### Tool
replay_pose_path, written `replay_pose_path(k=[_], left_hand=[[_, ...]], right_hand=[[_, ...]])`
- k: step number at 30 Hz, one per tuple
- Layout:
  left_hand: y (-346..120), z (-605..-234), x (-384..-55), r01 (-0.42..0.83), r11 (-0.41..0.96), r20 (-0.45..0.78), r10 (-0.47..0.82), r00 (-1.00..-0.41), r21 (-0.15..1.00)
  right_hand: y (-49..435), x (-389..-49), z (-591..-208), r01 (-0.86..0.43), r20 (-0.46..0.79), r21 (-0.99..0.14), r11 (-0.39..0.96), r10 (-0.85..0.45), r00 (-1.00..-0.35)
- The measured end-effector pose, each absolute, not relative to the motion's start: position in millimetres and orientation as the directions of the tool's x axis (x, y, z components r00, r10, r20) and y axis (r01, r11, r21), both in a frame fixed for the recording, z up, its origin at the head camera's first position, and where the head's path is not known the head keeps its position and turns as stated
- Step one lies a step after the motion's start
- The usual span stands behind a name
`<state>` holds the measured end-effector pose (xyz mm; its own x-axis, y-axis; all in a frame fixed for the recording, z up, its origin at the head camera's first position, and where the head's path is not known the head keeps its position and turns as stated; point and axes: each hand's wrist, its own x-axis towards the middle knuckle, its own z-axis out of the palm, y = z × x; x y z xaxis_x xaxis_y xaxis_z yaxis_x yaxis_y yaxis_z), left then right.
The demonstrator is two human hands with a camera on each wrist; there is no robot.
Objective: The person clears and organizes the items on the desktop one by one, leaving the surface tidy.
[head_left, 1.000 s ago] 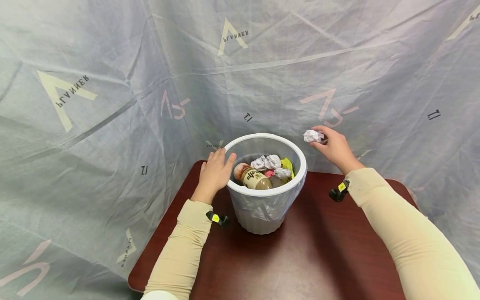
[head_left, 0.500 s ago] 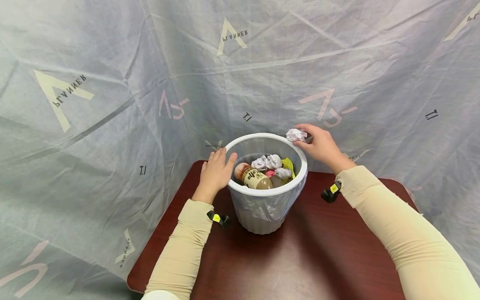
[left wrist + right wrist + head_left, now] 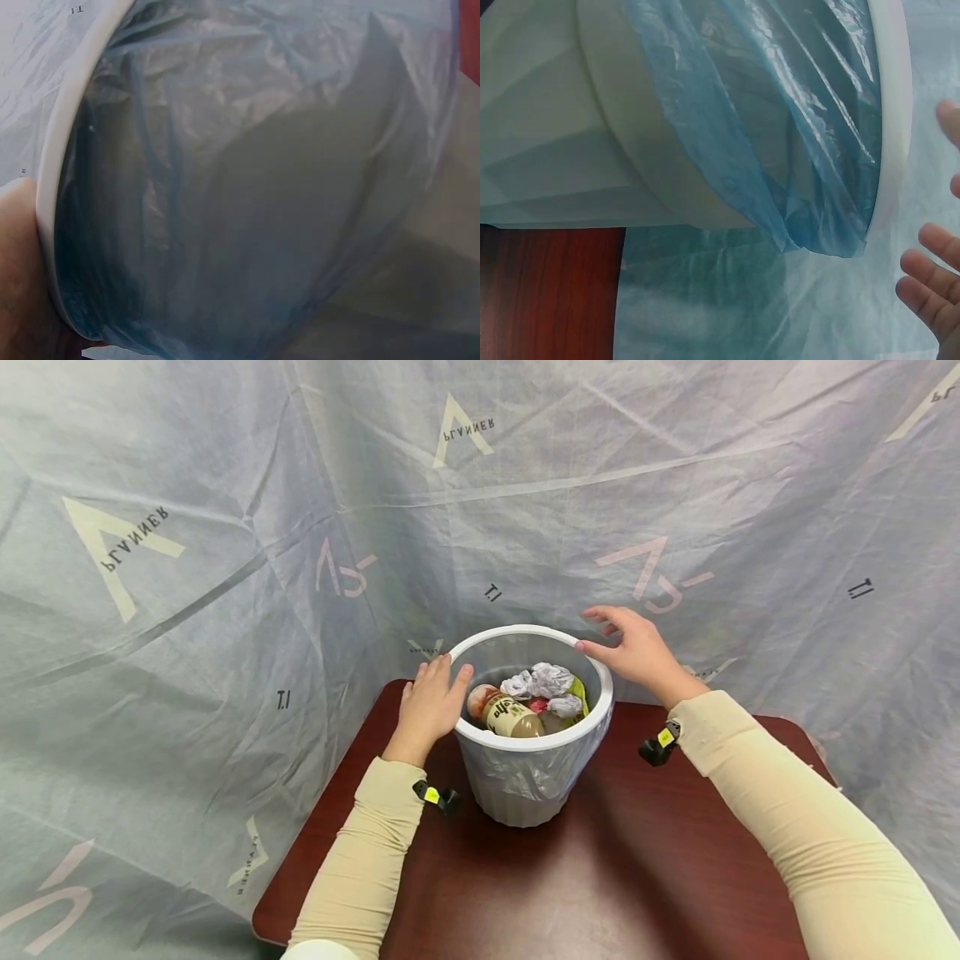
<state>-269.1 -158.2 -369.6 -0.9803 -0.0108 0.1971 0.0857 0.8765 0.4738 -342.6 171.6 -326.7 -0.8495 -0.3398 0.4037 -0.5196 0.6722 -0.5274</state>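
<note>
A grey waste bin point(image 3: 517, 802) with a white rim and a clear plastic liner point(image 3: 810, 127) stands on the table. My left hand point(image 3: 432, 706) rests on the left side of its rim, fingers extended. Above the right side of the rim is my right hand point(image 3: 633, 647), fingers spread and nothing between them. In the bin lie several crumpled paper balls point(image 3: 552, 679), a bottle point(image 3: 512, 717) with a cream label, a round reddish-and-pale item point(image 3: 480, 700), and something yellow-green point(image 3: 579, 692). The left wrist view shows the bin's outer wall and liner close up.
The dark red-brown table point(image 3: 600, 877) extends in front of and beside the bin. Grey printed sheeting point(image 3: 525, 527) hangs behind and to the left. Black wrist devices point(image 3: 660, 743) are strapped at both cuffs.
My right hand has moved left over the rim and let go of a crumpled paper ball, which now lies in the bin among the others. The left hand has stayed on the rim.
</note>
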Motion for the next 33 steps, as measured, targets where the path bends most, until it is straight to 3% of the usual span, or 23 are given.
replay_pose_path(k=[17, 21, 28, 33], left_hand=[[-158, -369, -268, 0.078, 0.875, 0.187, -0.015, -0.982, 0.478], [-157, -369, -269, 0.082, 0.875, 0.189, -0.012, -0.982, 0.478], [-151, -371, -268, 0.105, 0.875, 0.191, 0.014, -0.981, 0.473], [-145, -371, -270, 0.114, 0.879, 0.185, 0.03, -0.982, 0.462]], right_hand=[[176, -340, -325, -0.538, 0.449, -0.522, 0.662, -0.323, -0.833], [178, -337, -326, -0.496, 0.36, -0.516, 0.698, -0.349, -0.865], [175, -320, -349, -0.431, 0.074, -0.531, 0.729, -0.467, -0.881], [179, -316, -359, -0.401, 0.061, -0.5, 0.768, -0.43, -0.901]])
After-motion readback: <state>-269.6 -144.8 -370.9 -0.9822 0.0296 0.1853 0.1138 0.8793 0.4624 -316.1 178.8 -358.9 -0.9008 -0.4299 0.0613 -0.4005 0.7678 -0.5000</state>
